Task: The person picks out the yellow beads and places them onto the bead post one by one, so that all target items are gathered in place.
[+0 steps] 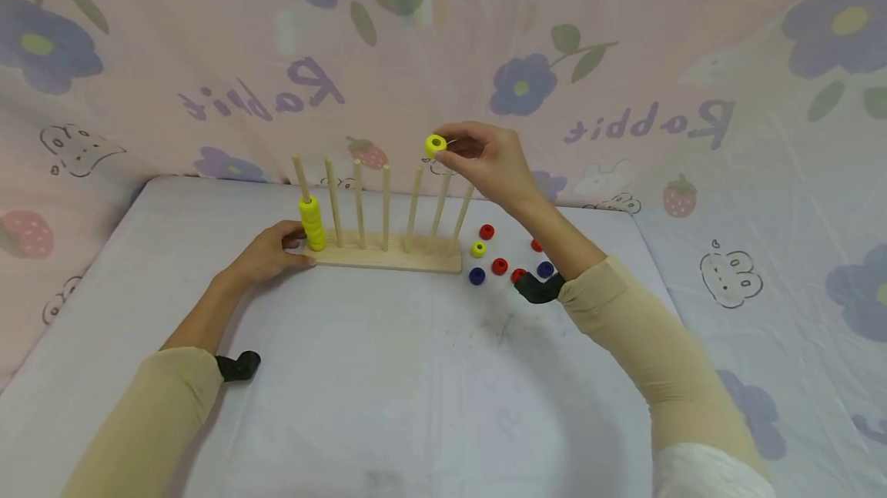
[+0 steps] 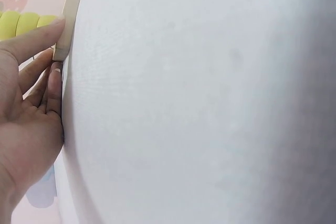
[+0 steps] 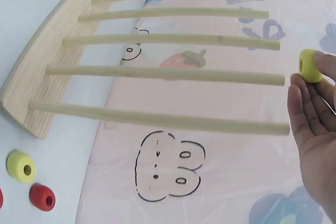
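Note:
Between thumb and fingertips my right hand (image 1: 493, 165) pinches a yellow bead (image 1: 431, 152), held in the air above the pegs at the right half of a wooden peg board (image 1: 388, 259). The bead's hole shows in the head view, and the right wrist view has the bead (image 3: 313, 71) beyond the peg tips, apart from them. My left hand (image 1: 266, 255) grips the board's left end, thumb on the base and fingers around the edge. A stack of yellow beads (image 1: 313, 225) sits on the leftmost peg (image 1: 300, 177); the other pegs are bare.
Loose beads lie right of the board: a yellow bead (image 1: 474, 253), several red ones such as the red bead (image 1: 487, 235), and blue ones including a blue bead (image 1: 476, 277). My right forearm partly covers this group. Behind the white-covered table (image 1: 388, 375) hangs a patterned cloth (image 1: 430, 44).

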`<state>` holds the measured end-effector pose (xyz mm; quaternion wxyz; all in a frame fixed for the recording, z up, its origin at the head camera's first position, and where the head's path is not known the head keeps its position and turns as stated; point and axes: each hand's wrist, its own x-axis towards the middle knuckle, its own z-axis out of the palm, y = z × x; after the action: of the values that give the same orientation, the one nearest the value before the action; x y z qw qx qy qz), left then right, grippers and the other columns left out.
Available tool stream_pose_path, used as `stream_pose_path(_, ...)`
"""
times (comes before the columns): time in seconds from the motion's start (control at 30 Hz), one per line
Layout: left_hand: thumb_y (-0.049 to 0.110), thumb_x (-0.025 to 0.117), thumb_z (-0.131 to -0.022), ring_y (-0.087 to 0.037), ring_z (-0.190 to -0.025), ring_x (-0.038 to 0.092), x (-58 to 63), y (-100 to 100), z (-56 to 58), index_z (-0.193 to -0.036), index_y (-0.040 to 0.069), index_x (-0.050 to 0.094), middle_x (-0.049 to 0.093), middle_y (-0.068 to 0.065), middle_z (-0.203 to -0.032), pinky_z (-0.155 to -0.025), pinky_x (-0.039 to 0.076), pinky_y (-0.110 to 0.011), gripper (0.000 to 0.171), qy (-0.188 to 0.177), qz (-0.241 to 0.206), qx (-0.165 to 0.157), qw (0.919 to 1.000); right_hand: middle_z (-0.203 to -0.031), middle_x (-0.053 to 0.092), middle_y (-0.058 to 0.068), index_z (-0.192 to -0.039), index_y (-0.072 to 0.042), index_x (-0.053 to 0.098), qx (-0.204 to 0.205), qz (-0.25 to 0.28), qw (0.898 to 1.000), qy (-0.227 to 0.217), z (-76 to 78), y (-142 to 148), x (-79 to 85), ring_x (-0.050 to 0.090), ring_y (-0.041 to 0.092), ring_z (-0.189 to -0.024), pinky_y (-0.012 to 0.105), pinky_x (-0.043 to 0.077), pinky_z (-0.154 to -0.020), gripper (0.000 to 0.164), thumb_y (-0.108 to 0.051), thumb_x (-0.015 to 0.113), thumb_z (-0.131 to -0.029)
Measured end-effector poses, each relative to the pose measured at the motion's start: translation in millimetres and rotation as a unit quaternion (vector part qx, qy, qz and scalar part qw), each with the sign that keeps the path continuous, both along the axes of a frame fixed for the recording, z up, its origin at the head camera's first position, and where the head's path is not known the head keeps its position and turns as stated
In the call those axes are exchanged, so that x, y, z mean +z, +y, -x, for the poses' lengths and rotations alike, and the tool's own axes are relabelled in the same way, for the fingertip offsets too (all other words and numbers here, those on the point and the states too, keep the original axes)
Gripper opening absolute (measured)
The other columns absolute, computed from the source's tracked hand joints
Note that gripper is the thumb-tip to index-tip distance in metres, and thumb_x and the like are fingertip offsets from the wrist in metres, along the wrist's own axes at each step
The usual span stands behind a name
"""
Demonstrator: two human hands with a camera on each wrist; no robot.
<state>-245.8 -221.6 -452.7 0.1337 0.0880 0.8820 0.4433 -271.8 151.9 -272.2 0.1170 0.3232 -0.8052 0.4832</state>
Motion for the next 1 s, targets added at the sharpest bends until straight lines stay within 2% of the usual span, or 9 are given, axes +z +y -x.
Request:
stream_pose_path(0.23, 0.014, 0.076, -0.088, -0.044, -0.132, 0.042, 1.6, 1, -2.2, -0.148, -0.008, 0.032, 0.038, -0.029, -0.149, -0.114, 0.033, -0.055, 0.078, 0.002, -0.006, 0.000, 1.0000, -0.104, 0.074, 0.010, -0.113, -0.002, 0.073, 0.016, 0.002, 1.000, -0.014, 1.6, -21, 3.4, 0.072, 0.019, -0.087, 0.029, 0.060, -0.075, 0.029, -0.006, 0.079, -0.084)
stream_pose_path(0.47, 0.014, 0.076, -0.089, -0.045, -0.133, 0.041, 1.7, 1, -2.8, -0.149, -0.008, 0.032, 0.037, -0.029, -0.149, -0.114, 0.032, -0.055, 0.078, 0.003, -0.009, 0.002, 1.0000, -0.106, 0.074, 0.007, -0.111, -0.003, 0.074, 0.047, 0.007, 0.999, -0.011, 5.7, -41, 5.1, 0.071, 0.015, -0.090, 0.027, 0.059, -0.082, 0.025, -0.008, 0.077, -0.086)
stream_pose_path(0.73, 0.015, 0.076, -0.088, -0.044, -0.133, 0.041, -3.5, 0, -3.6, -0.148, -0.007, 0.033, 0.038, -0.028, -0.150, -0.115, 0.032, -0.054, 0.077, 0.000, -0.009, 0.003, 1.0000, -0.106, 0.073, 0.004, -0.111, -0.003, 0.073, 0.081, 0.004, 0.997, -0.005, 7.5, -60, 3.0, 0.071, 0.010, -0.090, 0.027, 0.058, -0.083, 0.024, -0.009, 0.076, -0.088)
stream_pose_path(0.87, 0.014, 0.076, -0.088, -0.044, -0.133, 0.041, -3.6, -1, -1.7, -0.148, -0.007, 0.033, 0.038, -0.028, -0.150, -0.115, 0.032, -0.054, 0.077, 0.003, -0.006, 0.002, 1.0000, -0.106, 0.074, 0.007, -0.112, -0.002, 0.072, 0.087, -0.006, 0.996, -0.013, 1.6, -73, 10.9, 0.071, 0.014, -0.091, 0.025, 0.058, -0.083, 0.024, -0.007, 0.075, -0.088)
stream_pose_path(1.0, 0.013, 0.075, -0.088, -0.043, -0.133, 0.041, -0.8, -1, -0.5, -0.148, -0.007, 0.033, 0.038, -0.027, -0.150, -0.115, 0.031, -0.054, 0.076, 0.002, -0.005, 0.001, 1.0000, -0.105, 0.074, 0.007, -0.112, -0.003, 0.073, 0.082, -0.015, 0.996, -0.028, 2.1, -85, 15.4, 0.072, 0.015, -0.091, 0.023, 0.057, -0.083, 0.024, -0.007, 0.075, -0.088)
